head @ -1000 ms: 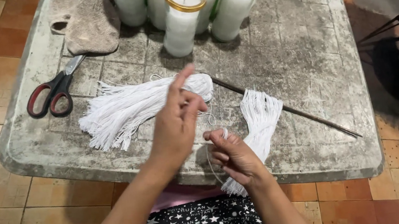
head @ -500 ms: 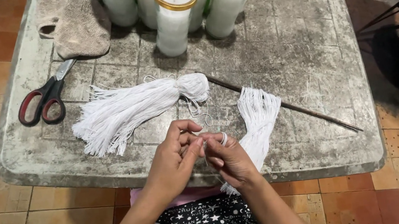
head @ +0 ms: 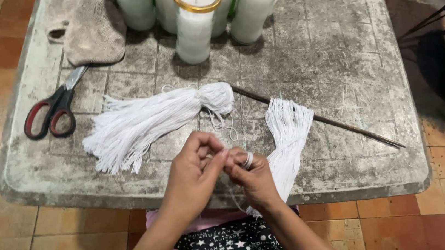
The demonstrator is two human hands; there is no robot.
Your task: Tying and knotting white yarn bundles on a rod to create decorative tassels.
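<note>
White thread bundle now sits pinched low-centre between my right hand and left hand, which has dropped from mid-air to meet it, so tying can proceed.

Worn stone table with scissors, candles, white tassel, rod.

Red-handled scissors, glass candles and a thin stick.

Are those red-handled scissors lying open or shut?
Shut: the scissors lie flat on the table, blades together, handle loops side by side.
</note>
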